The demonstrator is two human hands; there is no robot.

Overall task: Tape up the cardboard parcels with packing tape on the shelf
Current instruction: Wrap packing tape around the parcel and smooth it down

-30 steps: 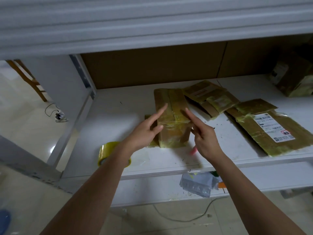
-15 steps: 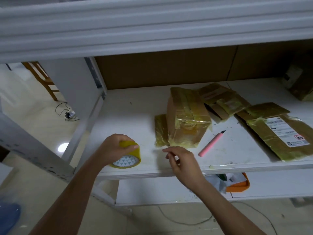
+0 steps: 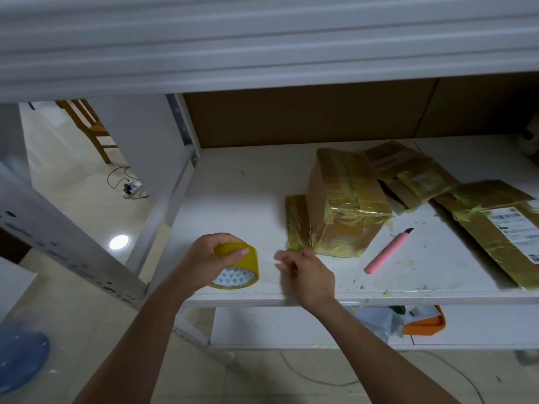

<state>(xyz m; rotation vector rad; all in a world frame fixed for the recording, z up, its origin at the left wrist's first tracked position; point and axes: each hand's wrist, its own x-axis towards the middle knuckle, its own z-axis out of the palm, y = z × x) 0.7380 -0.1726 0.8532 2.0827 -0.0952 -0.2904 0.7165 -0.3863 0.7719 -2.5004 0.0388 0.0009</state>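
A yellow packing tape roll point(image 3: 242, 266) lies near the front edge of the white shelf point(image 3: 233, 193), and my left hand point(image 3: 204, 258) grips it from above. Just to its right, my right hand point(image 3: 309, 275) pinches what looks like the free end of the tape, a faint clear strip running from the roll. Behind the hands stands a tape-wrapped cardboard parcel point(image 3: 344, 205) with a flap lying flat at its left. Further right lie a flat taped parcel point(image 3: 414, 173) and a larger one with a white label point(image 3: 495, 228).
A pink utility knife point(image 3: 388, 250) lies right of the standing parcel, blade out. The upper shelf's beam point(image 3: 262, 53) overhangs close above. A metal upright point(image 3: 186, 141) bounds the shelf at left. Below sit an orange tray point(image 3: 428, 325) and plastic bags.
Both hands left the standing parcel and came to the shelf's front edge. My left hand took hold of the tape roll; my right hand moved beside it and draws the tape end out.
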